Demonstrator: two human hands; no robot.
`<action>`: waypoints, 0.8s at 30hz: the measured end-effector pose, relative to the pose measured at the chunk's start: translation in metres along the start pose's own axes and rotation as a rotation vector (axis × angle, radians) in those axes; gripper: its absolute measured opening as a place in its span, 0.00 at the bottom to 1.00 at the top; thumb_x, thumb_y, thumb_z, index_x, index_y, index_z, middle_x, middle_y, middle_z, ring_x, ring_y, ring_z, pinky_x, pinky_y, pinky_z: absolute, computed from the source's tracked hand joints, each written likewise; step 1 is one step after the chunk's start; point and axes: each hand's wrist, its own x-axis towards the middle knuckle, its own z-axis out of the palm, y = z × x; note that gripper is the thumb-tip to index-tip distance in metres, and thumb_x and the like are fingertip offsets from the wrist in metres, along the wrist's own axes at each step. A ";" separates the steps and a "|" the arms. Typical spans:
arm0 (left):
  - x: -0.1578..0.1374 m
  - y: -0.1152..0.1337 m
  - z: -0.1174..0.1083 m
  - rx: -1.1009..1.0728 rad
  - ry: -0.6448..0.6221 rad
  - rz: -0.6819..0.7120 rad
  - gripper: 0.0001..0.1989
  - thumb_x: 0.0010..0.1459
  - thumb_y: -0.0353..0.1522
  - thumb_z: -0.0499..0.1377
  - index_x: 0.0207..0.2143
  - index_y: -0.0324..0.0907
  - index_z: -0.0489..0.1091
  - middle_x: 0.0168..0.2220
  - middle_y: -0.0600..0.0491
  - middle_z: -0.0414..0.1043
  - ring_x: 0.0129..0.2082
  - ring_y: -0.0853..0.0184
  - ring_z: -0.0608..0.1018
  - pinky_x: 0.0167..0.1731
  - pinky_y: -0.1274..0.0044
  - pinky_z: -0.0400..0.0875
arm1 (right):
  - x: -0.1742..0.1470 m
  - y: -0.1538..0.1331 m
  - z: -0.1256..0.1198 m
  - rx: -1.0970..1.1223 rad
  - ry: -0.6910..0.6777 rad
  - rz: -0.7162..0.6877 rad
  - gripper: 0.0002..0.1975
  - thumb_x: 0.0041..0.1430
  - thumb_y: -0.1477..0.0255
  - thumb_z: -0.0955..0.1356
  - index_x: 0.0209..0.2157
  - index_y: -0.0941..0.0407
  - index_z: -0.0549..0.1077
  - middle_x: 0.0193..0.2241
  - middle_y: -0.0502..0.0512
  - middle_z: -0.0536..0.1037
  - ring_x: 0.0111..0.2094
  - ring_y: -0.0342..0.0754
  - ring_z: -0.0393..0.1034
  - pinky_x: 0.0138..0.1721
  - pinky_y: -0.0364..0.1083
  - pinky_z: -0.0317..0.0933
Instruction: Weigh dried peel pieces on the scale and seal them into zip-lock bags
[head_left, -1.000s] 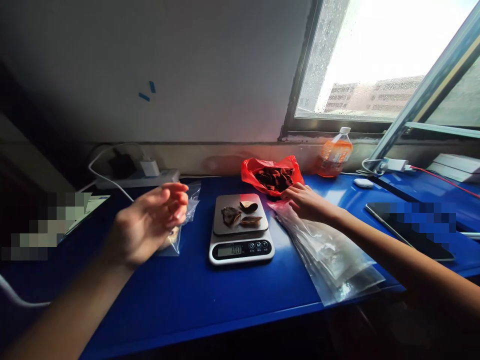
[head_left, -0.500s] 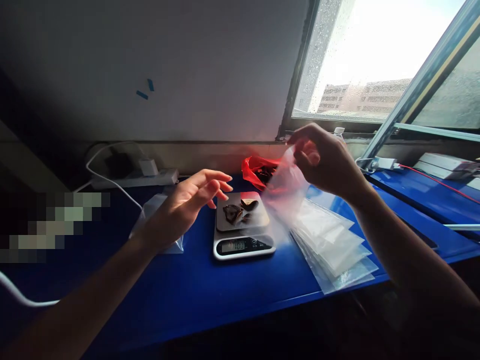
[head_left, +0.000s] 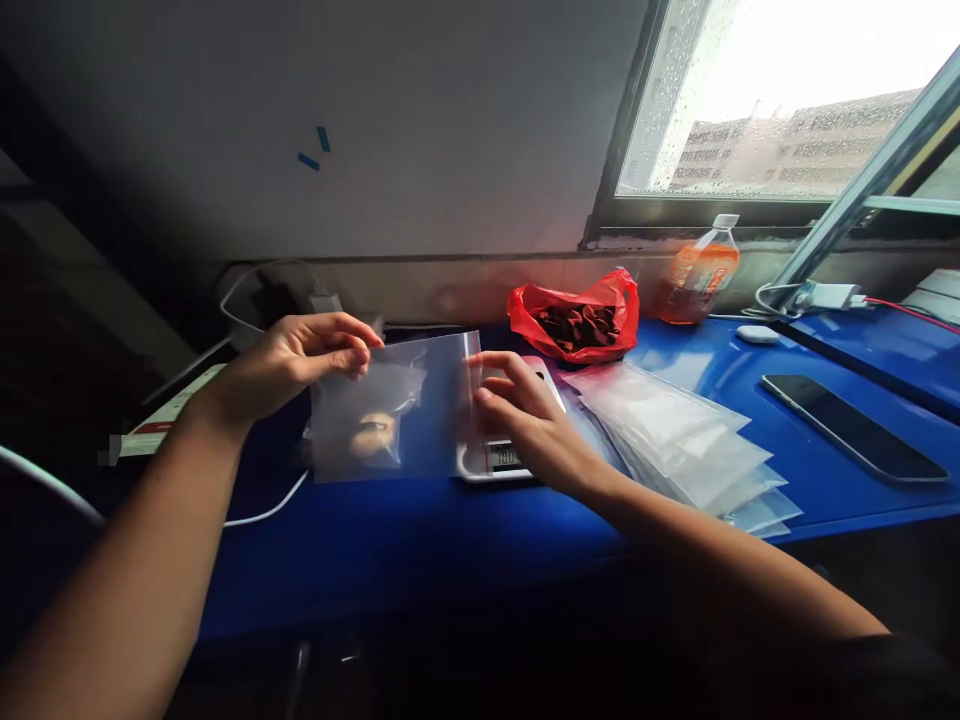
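Note:
A clear zip-lock bag (head_left: 431,410) hangs flat between my hands, above the front of the table. My left hand (head_left: 289,360) pinches its upper left edge between thumb and fingers. At the zip side, my right hand (head_left: 517,405) has its fingertips closed on the right edge. Through the film shows a tan lump (head_left: 373,437), seemingly in another clear bag behind. The kitchen scale (head_left: 499,476) is mostly covered by my right hand and the bag; its display is partly visible. A stack of clear bags (head_left: 690,430) lies fanned out right of the scale.
Behind the scale sits an open red plastic bag (head_left: 525,318) of dark dried slices (head_left: 581,330). Farther right stand an orange drink bottle (head_left: 699,272), a white earbud case (head_left: 757,334) and a phone (head_left: 855,428). A white cable (head_left: 274,513) crosses the left side.
My right hand has brought the clear bag leftward from above the stack to in front of the scale. My left hand has closed on its other edge. The view has shifted right.

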 end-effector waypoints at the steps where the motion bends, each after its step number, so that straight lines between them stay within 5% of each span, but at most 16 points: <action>1: 0.000 0.001 0.001 0.015 -0.010 -0.009 0.10 0.54 0.34 0.63 0.39 0.42 0.75 0.26 0.57 0.71 0.30 0.69 0.72 0.35 0.77 0.67 | -0.002 -0.002 0.001 0.027 -0.013 0.023 0.12 0.64 0.69 0.62 0.49 0.52 0.62 0.27 0.45 0.66 0.27 0.41 0.65 0.32 0.45 0.64; 9: 0.011 -0.008 0.015 0.156 -0.152 -0.073 0.18 0.53 0.40 0.62 0.45 0.43 0.74 0.31 0.54 0.74 0.33 0.65 0.75 0.36 0.75 0.69 | 0.001 0.009 0.007 -0.128 0.075 -0.048 0.17 0.58 0.73 0.64 0.50 0.54 0.63 0.29 0.47 0.71 0.27 0.42 0.69 0.30 0.45 0.66; 14: 0.005 0.012 0.058 0.635 0.097 0.235 0.16 0.55 0.41 0.59 0.42 0.41 0.74 0.43 0.47 0.73 0.46 0.57 0.74 0.50 0.67 0.66 | 0.002 0.024 0.009 -0.248 0.123 -0.103 0.18 0.57 0.74 0.64 0.50 0.55 0.62 0.28 0.46 0.71 0.28 0.43 0.70 0.31 0.45 0.66; 17: -0.007 0.032 0.078 0.690 0.232 0.184 0.14 0.59 0.41 0.55 0.32 0.40 0.72 0.32 0.49 0.70 0.34 0.62 0.73 0.38 0.72 0.67 | -0.001 0.026 0.012 -0.252 0.075 -0.090 0.17 0.57 0.74 0.64 0.48 0.56 0.62 0.30 0.49 0.73 0.30 0.44 0.72 0.30 0.44 0.65; 19: -0.014 0.041 0.076 0.623 0.120 0.002 0.20 0.61 0.45 0.52 0.24 0.40 0.67 0.23 0.53 0.64 0.25 0.66 0.68 0.28 0.75 0.63 | -0.003 0.026 0.015 -0.242 0.036 -0.087 0.15 0.57 0.75 0.64 0.47 0.56 0.62 0.32 0.51 0.74 0.32 0.44 0.73 0.31 0.45 0.66; 22: -0.019 0.042 0.058 0.288 -0.375 -0.253 0.26 0.60 0.51 0.51 0.23 0.40 0.68 0.21 0.53 0.63 0.21 0.69 0.64 0.22 0.78 0.59 | -0.007 0.027 0.019 -0.214 -0.007 -0.097 0.16 0.57 0.77 0.64 0.48 0.55 0.61 0.35 0.52 0.74 0.35 0.44 0.74 0.35 0.46 0.69; 24: -0.021 0.039 0.047 0.105 -0.533 -0.351 0.24 0.57 0.52 0.56 0.27 0.40 0.71 0.22 0.54 0.64 0.20 0.70 0.63 0.20 0.79 0.59 | -0.009 0.028 0.023 -0.208 -0.027 -0.094 0.16 0.58 0.78 0.65 0.48 0.54 0.61 0.37 0.53 0.75 0.37 0.44 0.74 0.38 0.47 0.70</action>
